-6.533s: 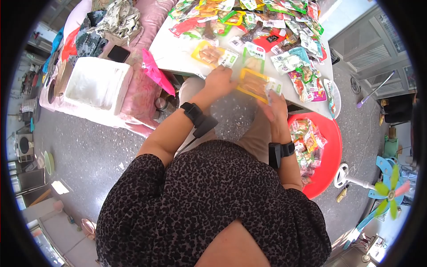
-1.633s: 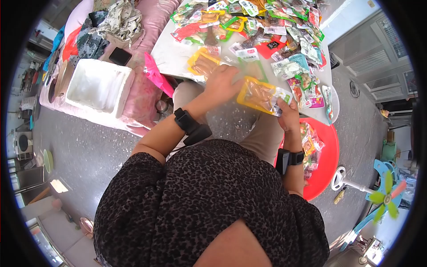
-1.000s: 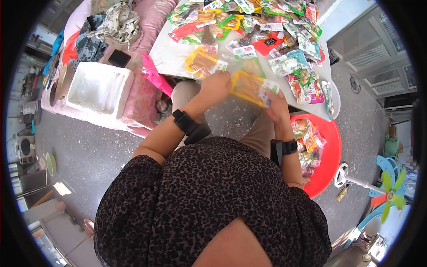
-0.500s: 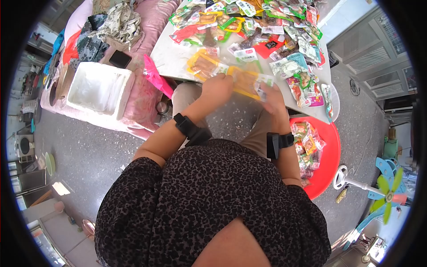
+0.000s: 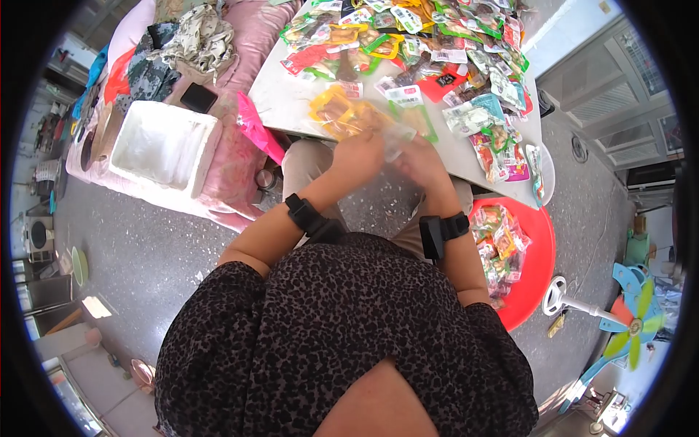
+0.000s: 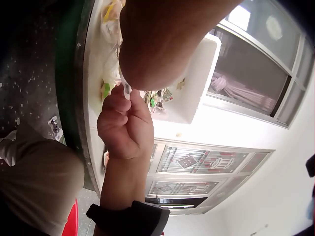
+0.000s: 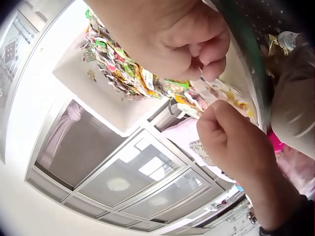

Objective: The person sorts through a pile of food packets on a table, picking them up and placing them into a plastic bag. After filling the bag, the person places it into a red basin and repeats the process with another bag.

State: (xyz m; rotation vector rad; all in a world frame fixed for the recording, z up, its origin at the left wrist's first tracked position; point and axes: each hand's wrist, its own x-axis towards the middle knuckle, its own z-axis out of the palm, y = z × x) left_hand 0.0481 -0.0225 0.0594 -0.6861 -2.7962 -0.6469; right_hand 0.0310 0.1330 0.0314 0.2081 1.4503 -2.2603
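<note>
Both hands meet over the near edge of the white table [image 5: 280, 109]. My left hand [image 5: 360, 156] has curled fingers at the lower edge of a yellow-edged clear food packet [image 5: 370, 119] with brown pieces inside. My right hand [image 5: 422, 164] pinches the packet's whitish end; in the left wrist view a white strip [image 6: 127, 91] sticks out from its fingertips. The packet is blurred and overlaps another yellow-edged packet [image 5: 328, 109] on the table. A green-edged packet [image 5: 413, 116] lies just beyond the right hand. In the right wrist view the left hand [image 7: 231, 137] is curled, thumb folded in.
A heap of colourful food packets [image 5: 444, 54] covers the table's far side. A red basin [image 5: 535, 291] with several packets stands on the floor at the right, near a fan [image 5: 635, 325]. At left, a white foam box [image 5: 156, 149] and a phone [image 5: 198, 97] lie on a pink bed.
The right hand has swung left toward the left hand, bringing the yellow-edged packet from beside the green-edged one to over the other yellow packet. The left hand's fingers have curled in.
</note>
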